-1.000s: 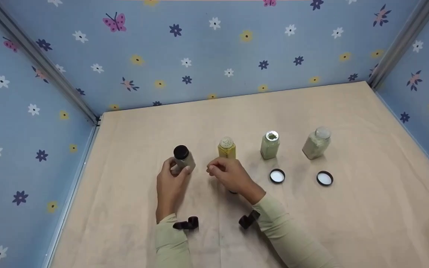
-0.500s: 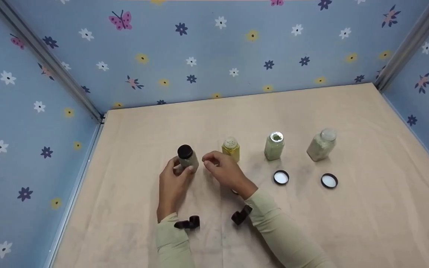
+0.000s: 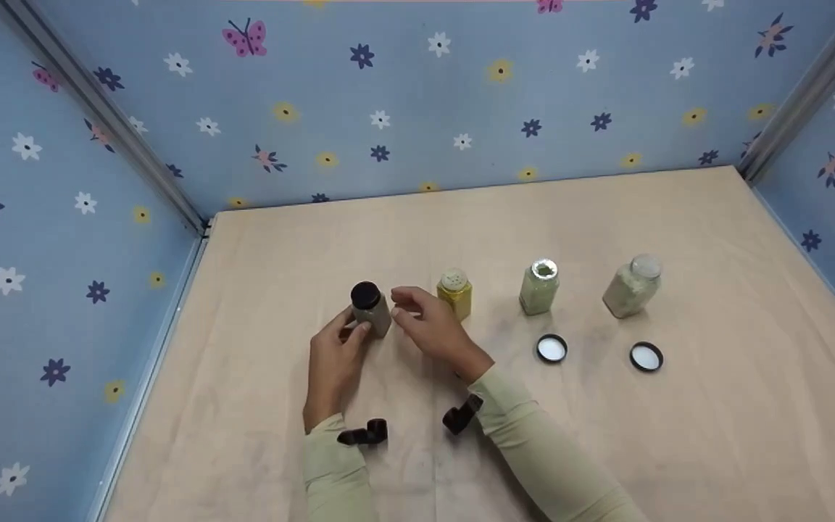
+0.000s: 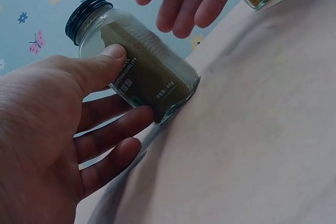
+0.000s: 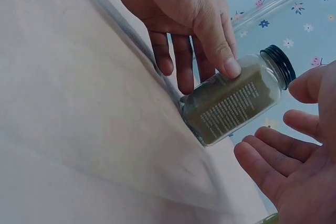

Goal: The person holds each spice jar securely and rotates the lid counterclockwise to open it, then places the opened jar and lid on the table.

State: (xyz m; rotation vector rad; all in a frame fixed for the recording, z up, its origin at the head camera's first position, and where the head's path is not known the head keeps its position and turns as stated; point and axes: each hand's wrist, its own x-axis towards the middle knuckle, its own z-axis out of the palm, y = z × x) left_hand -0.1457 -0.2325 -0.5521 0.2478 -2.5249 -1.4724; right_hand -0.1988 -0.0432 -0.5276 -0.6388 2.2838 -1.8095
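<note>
My left hand (image 3: 334, 362) grips a glass spice jar (image 4: 149, 69) with a black screw cap (image 4: 88, 18), thumb on one face and fingers round the other side. Brownish-green powder fills most of the jar, which leans slightly over the cloth in the head view. Close to its right side is my right hand (image 3: 435, 326), fingers loosely bent and apart from the jar, holding nothing. In the right wrist view the right fingertips (image 5: 247, 153) lie beside the jar, the thumb near the cap. Just behind the right hand stands a yellow spice jar (image 3: 455, 293) with a perforated top.
To the right stand an uncapped jar of green powder (image 3: 539, 290) with torn foil on its mouth and a pale green jar (image 3: 631, 290). Two black caps (image 3: 551, 349) lie upside down before them. Flowered blue panels (image 3: 417, 94) enclose the cloth-covered table (image 3: 678, 449).
My right hand has moved left from in front of the yellow jar to beside the capped jar, its fingers spreading. The left hand keeps its hold. The head view has shifted slightly.
</note>
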